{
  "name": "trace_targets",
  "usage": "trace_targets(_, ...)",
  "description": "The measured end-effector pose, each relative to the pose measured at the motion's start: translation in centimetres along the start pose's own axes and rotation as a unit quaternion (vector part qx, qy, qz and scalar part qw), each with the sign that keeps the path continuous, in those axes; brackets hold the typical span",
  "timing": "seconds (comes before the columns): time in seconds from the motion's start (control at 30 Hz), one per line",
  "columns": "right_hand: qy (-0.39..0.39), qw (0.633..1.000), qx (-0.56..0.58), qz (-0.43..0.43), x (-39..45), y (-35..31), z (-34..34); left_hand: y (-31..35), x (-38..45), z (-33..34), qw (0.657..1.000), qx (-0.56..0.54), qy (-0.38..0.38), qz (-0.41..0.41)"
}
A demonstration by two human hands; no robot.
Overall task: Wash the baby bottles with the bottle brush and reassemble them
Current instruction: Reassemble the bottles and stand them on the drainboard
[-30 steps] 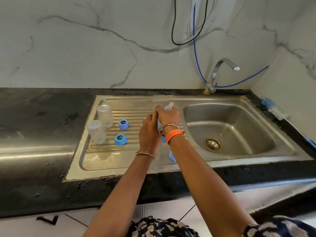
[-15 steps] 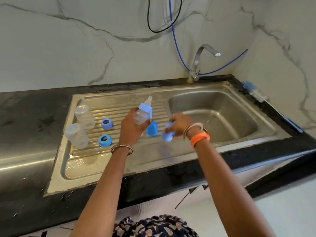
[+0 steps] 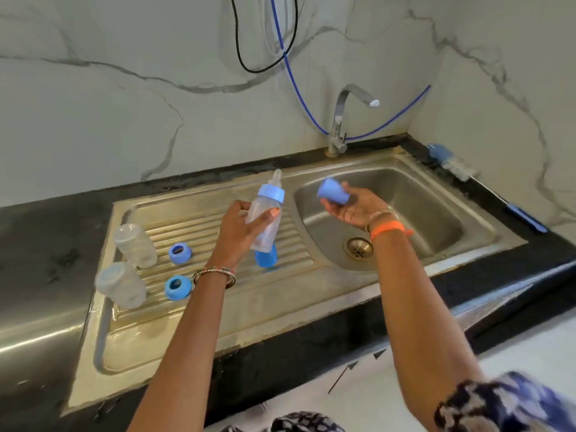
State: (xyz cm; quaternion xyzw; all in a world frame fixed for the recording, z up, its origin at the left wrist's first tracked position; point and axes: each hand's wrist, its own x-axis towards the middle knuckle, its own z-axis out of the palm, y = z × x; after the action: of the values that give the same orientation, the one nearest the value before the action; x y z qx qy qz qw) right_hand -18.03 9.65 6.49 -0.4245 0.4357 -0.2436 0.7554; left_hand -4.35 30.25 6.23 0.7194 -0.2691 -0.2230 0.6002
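Head view: left hand (image 3: pixel 237 232) grips a bottle (image 3: pixel 265 219); at three o'clock from it, right hand (image 3: pixel 352 207) holds a blue cap (image 3: pixel 333 190) over the sink (image 3: pixel 486 219).

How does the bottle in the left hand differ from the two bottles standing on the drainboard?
The held bottle is tilted, gripped by the left hand, and carries a blue collar and teat. The two drainboard bottles stand untouched, without collars; two blue rings lie beside them. All three are translucent plastic.

White marble wall (image 3: pixel 124 113) (grey-veined) above black counter (image 3: pixel 40 232).
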Motion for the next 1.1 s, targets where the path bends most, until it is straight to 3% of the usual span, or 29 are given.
trace_targets(0.07, -0.023, 0.998, 0.032, -0.041, -1.0, -0.1, -0.3, 1.1, 0.2, 0.3, 0.999, -0.034, -0.023, -0.012)
trace_targets(0.13, 0.091, 0.990, -0.083, -0.063, -1.6, 1.3, 0.1, 1.4, 0.2, 0.3, 0.997, -0.063, -0.038, -0.029)
trace_targets(0.17, 0.187, 0.961, -0.165, -0.117, -1.3, 2.2, 0.0, 1.5, 0.0, 0.2, 0.998, -0.052, -0.036, -0.029)
trace_targets(0.2, 0.204, 0.950, -0.172, -0.164, -1.6, 2.5, 0.4, 1.6, -0.1, 0.1, 0.998, -0.053, -0.036, -0.025)
trace_targets(0.3, 0.055, 0.962, -0.049, -0.262, -4.2, 0.3, 3.7, 1.6, -0.6, -0.1, 0.994, -0.087, -0.033, -0.048)
trace_targets(0.37, -0.046, 0.955, -0.036, -0.290, -5.7, -1.4, 5.6, 1.7, -0.9, -0.1, 0.993, -0.105, -0.028, -0.053)
trace_targets(0.43, -0.084, 0.942, -0.052, -0.322, -6.8, -2.1, 6.7, 2.0, -1.3, -0.3, 0.991, -0.123, -0.029, -0.049)
trace_targets(0.7, -0.112, 0.927, -0.101, -0.345, -9.3, -2.9, 10.8, 5.2, -3.3, -1.2, 0.982, -0.186, -0.026, -0.020)
trace_targets(1.1, -0.077, 0.899, -0.100, -0.419, -11.4, -2.5, 15.6, 6.3, -4.4, -1.8, 0.964, -0.243, 0.106, 0.028)
